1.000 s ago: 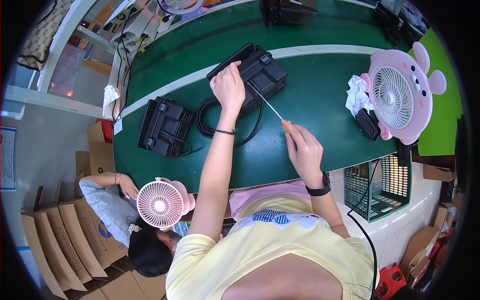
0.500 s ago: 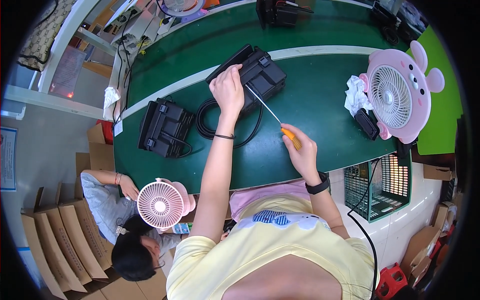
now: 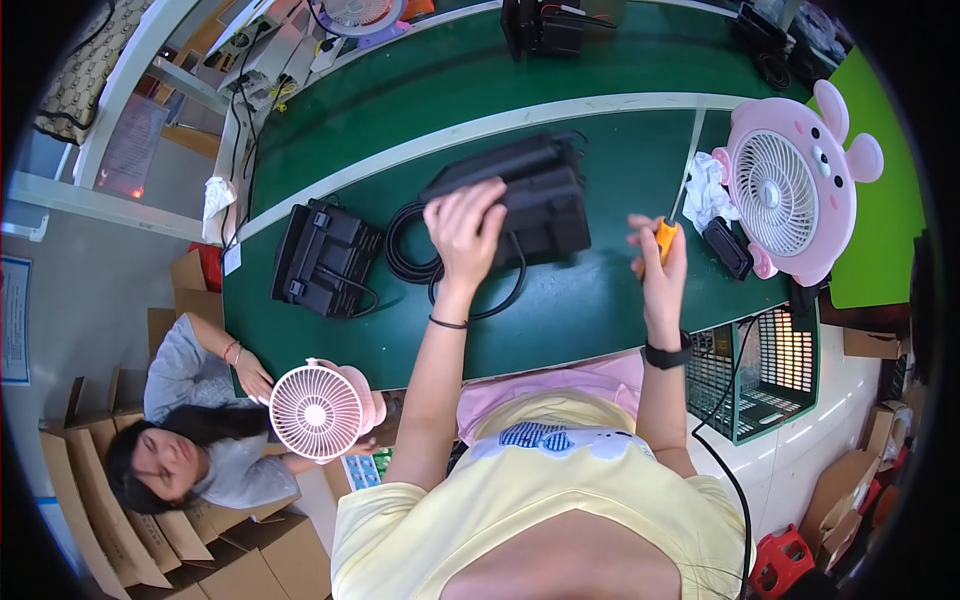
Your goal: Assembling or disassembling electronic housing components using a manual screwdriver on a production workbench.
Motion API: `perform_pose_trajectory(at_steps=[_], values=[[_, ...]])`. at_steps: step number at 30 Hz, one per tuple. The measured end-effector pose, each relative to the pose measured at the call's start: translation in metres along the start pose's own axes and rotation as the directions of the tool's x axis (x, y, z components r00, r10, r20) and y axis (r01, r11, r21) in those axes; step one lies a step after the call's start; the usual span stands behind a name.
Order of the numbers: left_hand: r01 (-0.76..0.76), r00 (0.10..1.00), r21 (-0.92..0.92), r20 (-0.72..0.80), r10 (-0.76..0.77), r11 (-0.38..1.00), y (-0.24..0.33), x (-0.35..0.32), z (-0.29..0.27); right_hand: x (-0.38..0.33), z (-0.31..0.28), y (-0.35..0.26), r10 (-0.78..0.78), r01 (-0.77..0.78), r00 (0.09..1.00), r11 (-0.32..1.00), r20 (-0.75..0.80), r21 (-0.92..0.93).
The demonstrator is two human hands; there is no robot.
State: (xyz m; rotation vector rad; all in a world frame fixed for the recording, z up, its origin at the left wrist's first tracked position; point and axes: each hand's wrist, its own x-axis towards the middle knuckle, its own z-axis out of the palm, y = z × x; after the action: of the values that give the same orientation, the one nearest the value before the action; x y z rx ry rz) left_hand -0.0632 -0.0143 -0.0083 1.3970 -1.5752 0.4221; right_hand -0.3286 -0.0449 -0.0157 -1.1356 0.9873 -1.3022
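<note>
My left hand [image 3: 466,235] lies at the near left side of a black plastic box [image 3: 548,210], its fingers loosely spread against the edge. The box is smeared by motion, so its details are hard to read. A black cable [image 3: 402,252] coils beside it, partly behind my left wrist. Off to the right, my right hand [image 3: 662,290] is closed round the orange handle of a screwdriver [image 3: 666,234]. Its metal shaft points up and away from the box. Another black box [image 3: 325,262] with a short cable sits on the green table [image 3: 440,345] to the left.
A pink animal-shaped fan [image 3: 800,195], crumpled white tissue [image 3: 707,190] and a small black part [image 3: 728,248] stand at the right. A co-worker's hand [image 3: 254,380] is beside a small pink fan [image 3: 316,412]. Below the right edge is a green crate [image 3: 715,385].
My right hand has drawn the screwdriver away from the box to the right and turned its shaft upward. The box has turned and shifted slightly right. The co-worker has leaned left.
</note>
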Motion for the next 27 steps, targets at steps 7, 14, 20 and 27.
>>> perform_pose_trajectory(at_steps=[7,14,20,27], values=[[-0.181,0.983,0.201,0.059,0.173,0.963,0.065,-0.066,-0.002,0.020,0.016,0.044,0.024,-0.015,0.999,0.984,-0.045,0.178],[-0.195,0.956,0.202,0.257,0.140,0.960,0.087,-0.059,-0.010,0.033,0.011,0.049,0.031,-0.040,0.999,0.941,0.033,0.336],[-0.419,0.876,0.345,0.395,0.275,0.840,0.090,-0.030,0.003,0.043,0.011,0.058,0.083,-0.080,0.997,0.919,0.010,0.385],[-0.209,0.937,0.548,0.351,0.005,0.810,0.069,-0.026,0.001,0.053,0.034,0.021,0.060,-0.058,0.998,0.997,-0.030,0.047]])
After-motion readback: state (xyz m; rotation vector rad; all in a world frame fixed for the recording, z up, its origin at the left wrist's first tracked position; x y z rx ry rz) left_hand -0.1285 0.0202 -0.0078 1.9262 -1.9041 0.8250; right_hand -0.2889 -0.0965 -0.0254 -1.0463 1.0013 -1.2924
